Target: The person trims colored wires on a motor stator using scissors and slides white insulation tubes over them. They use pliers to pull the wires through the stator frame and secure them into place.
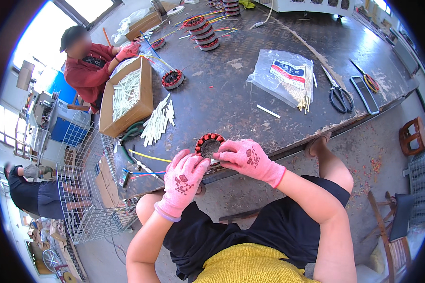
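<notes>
We've got both pink-gloved hands, left hand (pixel 183 181) and right hand (pixel 247 158), clamped on the motor coil ring (pixel 209 144) at the table edge (pixel 288 148), six o'clock from the plastic bag (pixel 282 75) — likely heavy, rigid, wires delicate, so grip its outer rim.
</notes>
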